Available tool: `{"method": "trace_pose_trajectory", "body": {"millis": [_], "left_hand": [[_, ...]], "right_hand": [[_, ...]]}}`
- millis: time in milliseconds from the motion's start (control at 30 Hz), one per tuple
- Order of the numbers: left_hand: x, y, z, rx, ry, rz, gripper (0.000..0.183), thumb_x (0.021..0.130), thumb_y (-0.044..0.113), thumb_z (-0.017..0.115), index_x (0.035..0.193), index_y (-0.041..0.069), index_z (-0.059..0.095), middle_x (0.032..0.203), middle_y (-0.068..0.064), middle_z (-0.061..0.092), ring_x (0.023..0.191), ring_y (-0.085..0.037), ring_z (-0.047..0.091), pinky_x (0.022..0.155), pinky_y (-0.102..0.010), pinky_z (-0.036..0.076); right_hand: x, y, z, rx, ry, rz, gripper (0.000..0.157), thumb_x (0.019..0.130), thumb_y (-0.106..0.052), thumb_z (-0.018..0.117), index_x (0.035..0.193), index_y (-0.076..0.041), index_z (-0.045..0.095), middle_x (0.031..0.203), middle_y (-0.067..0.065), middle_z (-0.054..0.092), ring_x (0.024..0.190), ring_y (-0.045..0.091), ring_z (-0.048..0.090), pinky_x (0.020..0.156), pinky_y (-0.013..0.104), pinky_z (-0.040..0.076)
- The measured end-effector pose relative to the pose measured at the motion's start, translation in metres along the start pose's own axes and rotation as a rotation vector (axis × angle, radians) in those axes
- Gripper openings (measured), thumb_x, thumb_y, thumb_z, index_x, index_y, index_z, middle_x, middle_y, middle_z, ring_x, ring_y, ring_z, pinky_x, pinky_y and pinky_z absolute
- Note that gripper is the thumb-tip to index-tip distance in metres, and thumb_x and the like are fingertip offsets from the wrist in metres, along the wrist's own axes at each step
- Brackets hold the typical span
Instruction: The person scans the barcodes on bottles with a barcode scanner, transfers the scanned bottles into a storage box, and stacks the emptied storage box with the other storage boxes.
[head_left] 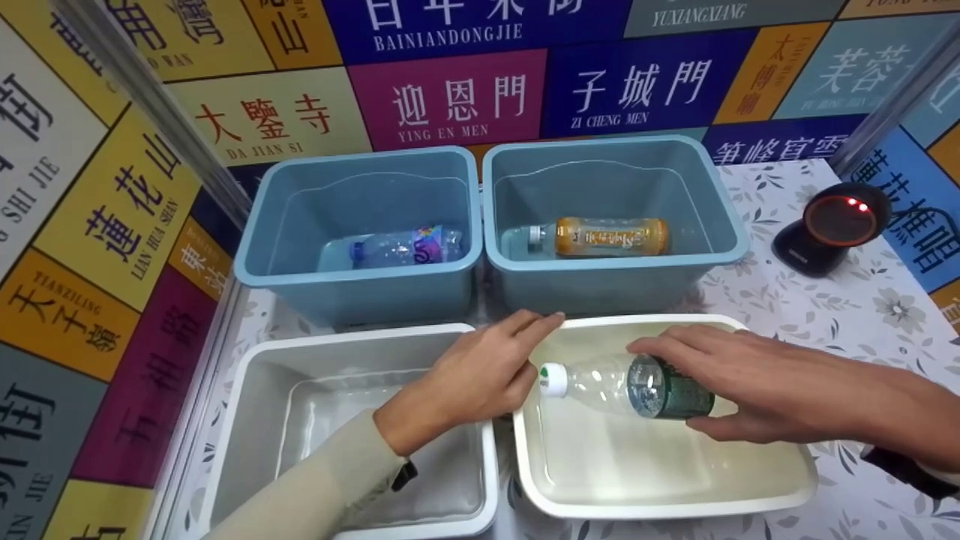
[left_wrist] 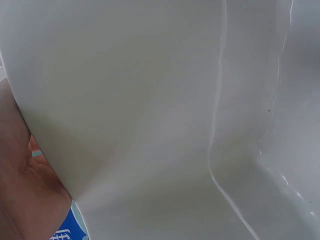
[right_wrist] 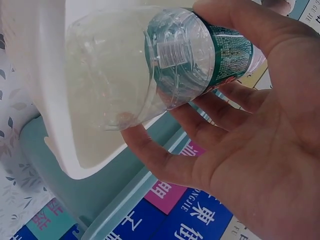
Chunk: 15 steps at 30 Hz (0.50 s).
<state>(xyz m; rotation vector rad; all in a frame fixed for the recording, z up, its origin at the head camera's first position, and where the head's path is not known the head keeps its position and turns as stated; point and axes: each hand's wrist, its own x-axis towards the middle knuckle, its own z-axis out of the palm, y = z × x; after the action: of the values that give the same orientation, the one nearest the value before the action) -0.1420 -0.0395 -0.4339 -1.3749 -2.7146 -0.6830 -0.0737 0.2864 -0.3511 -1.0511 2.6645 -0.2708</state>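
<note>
My right hand (head_left: 739, 379) holds a clear plastic bottle (head_left: 600, 382) with a dark green label and a white cap. The bottle lies sideways over the cream bin (head_left: 637, 510), its cap pointing left. In the right wrist view the thumb and fingers wrap around the bottle (right_wrist: 182, 60), and a barcode shows through its wall. My left hand (head_left: 469, 367) is over the inner rims of the two front bins, its foremost fingers reaching the cream bin's back left corner. The left wrist view shows part of that hand (left_wrist: 30, 185) beside a pale bin wall (left_wrist: 140, 100).
A grey-white bin (head_left: 247, 420) stands at front left. Behind are two blue bins: the left one (head_left: 360, 281) holds a bottle with a purple label (head_left: 427, 246), the right one (head_left: 607, 266) a bottle with an orange label (head_left: 611, 236). A black scanner (head_left: 829, 225) with red lights stands at right.
</note>
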Motion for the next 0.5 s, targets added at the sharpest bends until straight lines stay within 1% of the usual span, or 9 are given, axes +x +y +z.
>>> {"method": "trace_pose_trajectory", "body": {"millis": [133, 200, 333, 367, 433, 500], "left_hand": [[0.000, 0.000, 0.001, -0.005, 0.000, 0.005, 0.064, 0.098, 0.010, 0.057, 0.161, 0.012, 0.051, 0.142, -0.009, 0.068, 0.109, -0.021, 0.075, 0.077, -0.040, 0.064], [0.000, -0.001, 0.002, -0.004, -0.001, 0.004, 0.064, 0.098, 0.010, 0.057, 0.162, 0.012, 0.051, 0.142, -0.008, 0.068, 0.110, -0.021, 0.075, 0.077, -0.040, 0.064], [0.000, -0.001, 0.002, -0.009, -0.006, -0.006, 0.062, 0.099, 0.012, 0.056, 0.162, 0.013, 0.051, 0.143, -0.007, 0.068, 0.114, -0.021, 0.075, 0.079, -0.041, 0.065], [0.000, -0.001, 0.001, -0.009, -0.008, -0.008, 0.062, 0.100, 0.012, 0.056, 0.162, 0.013, 0.051, 0.143, -0.007, 0.068, 0.114, -0.020, 0.074, 0.080, -0.041, 0.065], [0.000, -0.001, 0.000, -0.010, -0.011, -0.010, 0.062, 0.100, 0.012, 0.056, 0.161, 0.013, 0.051, 0.143, -0.007, 0.068, 0.114, -0.020, 0.074, 0.080, -0.041, 0.065], [0.000, 0.000, 0.000, -0.010, -0.012, -0.007, 0.062, 0.100, 0.012, 0.056, 0.162, 0.013, 0.051, 0.143, -0.008, 0.068, 0.114, -0.020, 0.074, 0.079, -0.040, 0.064]], "right_hand": [[0.000, 0.000, -0.001, -0.002, 0.017, -0.005, 0.089, 0.087, -0.036, 0.092, 0.161, -0.028, 0.043, 0.148, -0.011, 0.060, 0.130, 0.012, 0.061, 0.099, 0.049, 0.060], [-0.001, 0.001, -0.003, 0.003, 0.015, 0.007, 0.089, 0.088, -0.036, 0.091, 0.161, -0.029, 0.042, 0.150, -0.010, 0.059, 0.131, 0.013, 0.061, 0.099, 0.049, 0.061], [-0.001, 0.002, -0.006, 0.014, -0.008, 0.043, 0.090, 0.088, -0.037, 0.090, 0.163, -0.031, 0.040, 0.150, -0.010, 0.058, 0.127, 0.011, 0.060, 0.096, 0.045, 0.062], [0.000, 0.002, -0.007, 0.021, -0.016, 0.057, 0.090, 0.088, -0.037, 0.090, 0.163, -0.032, 0.040, 0.149, -0.011, 0.058, 0.125, 0.009, 0.060, 0.096, 0.042, 0.062], [0.000, 0.003, -0.009, 0.023, -0.012, 0.065, 0.091, 0.088, -0.037, 0.091, 0.163, -0.032, 0.040, 0.145, -0.011, 0.059, 0.120, 0.007, 0.060, 0.092, 0.038, 0.063], [-0.001, 0.005, -0.012, 0.032, -0.008, 0.087, 0.092, 0.087, -0.037, 0.092, 0.162, -0.033, 0.039, 0.144, -0.010, 0.059, 0.119, 0.008, 0.060, 0.091, 0.038, 0.063]]}}
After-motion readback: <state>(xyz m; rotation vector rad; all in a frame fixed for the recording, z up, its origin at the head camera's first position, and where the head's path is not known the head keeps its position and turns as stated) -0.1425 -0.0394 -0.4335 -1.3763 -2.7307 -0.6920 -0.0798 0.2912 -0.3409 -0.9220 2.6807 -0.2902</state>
